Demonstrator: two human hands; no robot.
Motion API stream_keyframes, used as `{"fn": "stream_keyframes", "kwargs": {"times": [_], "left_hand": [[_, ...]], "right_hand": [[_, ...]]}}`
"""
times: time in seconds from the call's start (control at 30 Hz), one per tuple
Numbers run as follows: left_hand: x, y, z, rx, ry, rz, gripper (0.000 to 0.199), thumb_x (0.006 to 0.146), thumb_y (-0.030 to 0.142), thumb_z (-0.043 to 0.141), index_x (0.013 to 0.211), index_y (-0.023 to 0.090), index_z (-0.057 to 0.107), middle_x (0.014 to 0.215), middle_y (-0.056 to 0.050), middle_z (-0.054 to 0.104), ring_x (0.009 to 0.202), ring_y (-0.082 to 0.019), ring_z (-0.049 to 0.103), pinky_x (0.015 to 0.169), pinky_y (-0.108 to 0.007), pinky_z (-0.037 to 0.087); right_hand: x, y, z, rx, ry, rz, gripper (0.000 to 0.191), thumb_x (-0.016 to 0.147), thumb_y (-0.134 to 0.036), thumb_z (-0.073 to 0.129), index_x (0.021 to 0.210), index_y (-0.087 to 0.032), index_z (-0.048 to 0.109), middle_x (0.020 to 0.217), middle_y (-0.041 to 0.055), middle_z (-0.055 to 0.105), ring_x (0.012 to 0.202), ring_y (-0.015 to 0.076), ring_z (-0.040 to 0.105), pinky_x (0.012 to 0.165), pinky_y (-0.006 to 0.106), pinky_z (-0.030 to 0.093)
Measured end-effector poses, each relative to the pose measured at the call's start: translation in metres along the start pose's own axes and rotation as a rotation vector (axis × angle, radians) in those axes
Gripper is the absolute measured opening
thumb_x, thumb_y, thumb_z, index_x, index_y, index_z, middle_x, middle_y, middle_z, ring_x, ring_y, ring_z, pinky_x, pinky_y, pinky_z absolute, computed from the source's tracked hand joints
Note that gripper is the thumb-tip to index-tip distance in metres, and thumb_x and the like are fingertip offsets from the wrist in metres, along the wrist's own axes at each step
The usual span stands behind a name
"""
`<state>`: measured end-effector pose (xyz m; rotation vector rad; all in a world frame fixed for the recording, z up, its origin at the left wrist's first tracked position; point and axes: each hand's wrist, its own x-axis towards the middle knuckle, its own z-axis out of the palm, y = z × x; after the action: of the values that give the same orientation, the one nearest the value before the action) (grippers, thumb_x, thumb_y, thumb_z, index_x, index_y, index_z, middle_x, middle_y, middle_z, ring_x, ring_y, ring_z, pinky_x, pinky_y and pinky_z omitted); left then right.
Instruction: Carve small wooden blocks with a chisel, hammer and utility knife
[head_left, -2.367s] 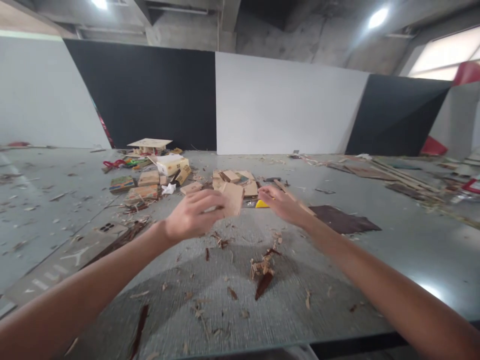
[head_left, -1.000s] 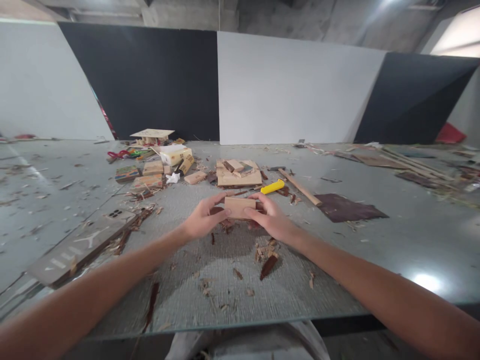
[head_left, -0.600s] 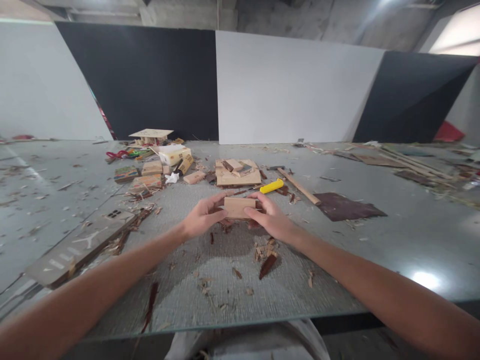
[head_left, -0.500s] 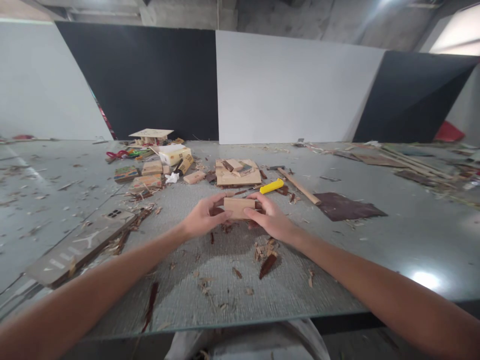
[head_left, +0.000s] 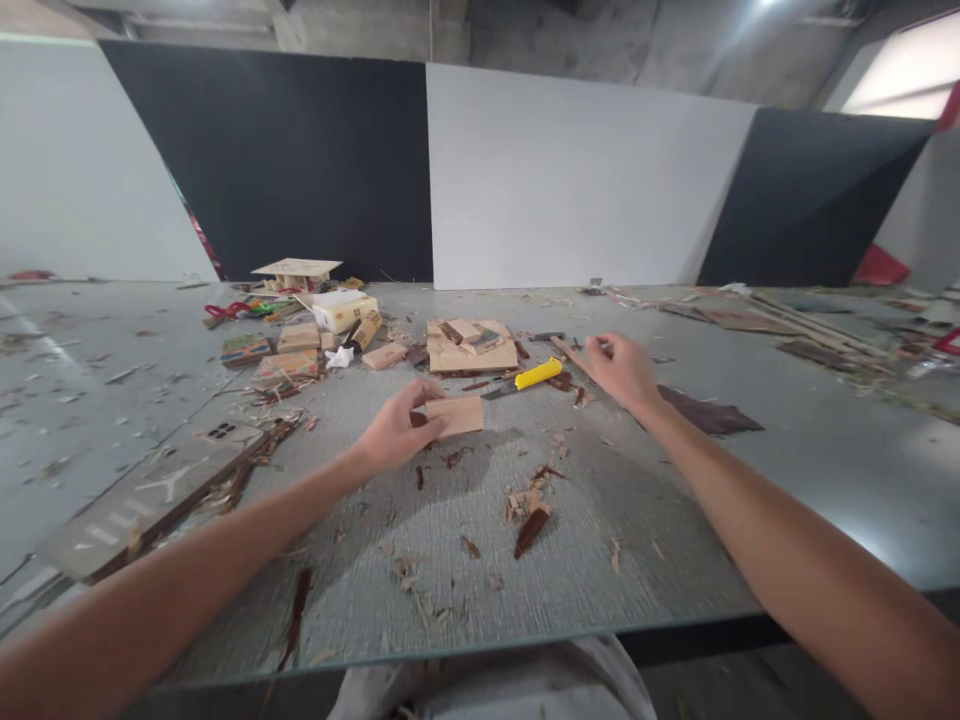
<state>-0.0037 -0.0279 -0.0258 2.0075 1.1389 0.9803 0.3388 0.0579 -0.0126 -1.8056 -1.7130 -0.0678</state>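
My left hand holds a small, flat wooden block by its left end, thumb in front, a little above the table. My right hand is empty, its fingers loosely curled and apart. It hovers over the wooden handle of a hammer, whose dark head lies at the far end. Part of the handle is hidden behind that hand. Between my hands lies a yellow-handled knife, its blade pointing left.
A wooden board with scraps on it lies behind the block. Wood pieces and a tissue pack are grouped to its left. A phone-shaped grey panel lies at left, brown sandpaper at right. Shavings litter the table.
My right hand has let go of the wooden block and moved right and away from me, over the hammer handle. The left hand keeps the block, now slightly further left.
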Motion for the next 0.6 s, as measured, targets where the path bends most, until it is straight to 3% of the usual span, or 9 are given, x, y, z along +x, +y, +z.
{"fn": "stream_keyframes", "kwargs": {"times": [0.13,0.23,0.37,0.47,0.53,0.6], "left_hand": [[-0.002,0.003,0.002,0.099,-0.012,0.015,0.025,0.081,0.032,0.059,0.099,0.016,0.051,0.098,-0.005,0.056,0.084,-0.016,0.058,0.067,-0.027,0.049],[-0.002,0.003,0.003,0.127,-0.012,-0.003,0.025,0.081,0.033,0.058,0.097,0.016,0.051,0.096,-0.006,0.058,0.08,-0.016,0.06,0.066,-0.028,0.049],[-0.002,0.002,0.002,0.193,-0.025,0.006,0.022,0.081,0.036,0.057,0.091,0.017,0.051,0.089,-0.005,0.062,0.076,-0.017,0.06,0.065,-0.029,0.046],[-0.003,0.001,0.002,0.262,-0.021,0.051,0.02,0.082,0.035,0.056,0.091,0.018,0.053,0.088,-0.004,0.064,0.077,-0.017,0.059,0.067,-0.029,0.045],[-0.004,0.001,0.003,0.3,-0.023,0.073,0.022,0.081,0.034,0.056,0.097,0.019,0.054,0.091,-0.004,0.065,0.078,-0.018,0.06,0.067,-0.029,0.044],[-0.005,0.002,0.003,0.312,-0.05,0.084,0.028,0.08,0.034,0.058,0.104,0.02,0.053,0.094,-0.005,0.065,0.08,-0.018,0.06,0.068,-0.029,0.044]], "right_hand": [[0.004,0.032,0.013,-0.143,-0.111,0.032,0.038,0.076,-0.043,0.059,0.103,-0.016,0.063,0.092,0.0163,0.067,0.084,0.0304,0.062,0.068,0.037,0.043],[0.005,0.041,0.02,-0.204,-0.164,0.017,0.033,0.079,-0.036,0.055,0.104,-0.017,0.063,0.09,0.0154,0.068,0.082,0.0293,0.061,0.069,0.038,0.044],[0.007,0.03,0.019,-0.222,-0.145,-0.124,0.045,0.085,-0.033,0.046,0.126,-0.016,0.053,0.118,0.018,0.06,0.109,0.0319,0.053,0.09,0.044,0.038],[0.005,0.012,0.02,-0.19,-0.189,-0.297,0.048,0.088,-0.03,0.043,0.135,-0.024,0.046,0.138,0.0099,0.048,0.127,0.0277,0.04,0.102,0.042,0.029],[0.0,0.001,0.023,-0.166,-0.247,-0.39,0.046,0.087,-0.028,0.045,0.133,-0.026,0.05,0.139,0.0057,0.048,0.128,0.0249,0.038,0.104,0.039,0.029],[-0.004,-0.008,0.026,-0.151,-0.291,-0.429,0.039,0.088,-0.029,0.045,0.124,-0.024,0.057,0.13,0.0067,0.056,0.122,0.0249,0.046,0.1,0.039,0.033]]}}
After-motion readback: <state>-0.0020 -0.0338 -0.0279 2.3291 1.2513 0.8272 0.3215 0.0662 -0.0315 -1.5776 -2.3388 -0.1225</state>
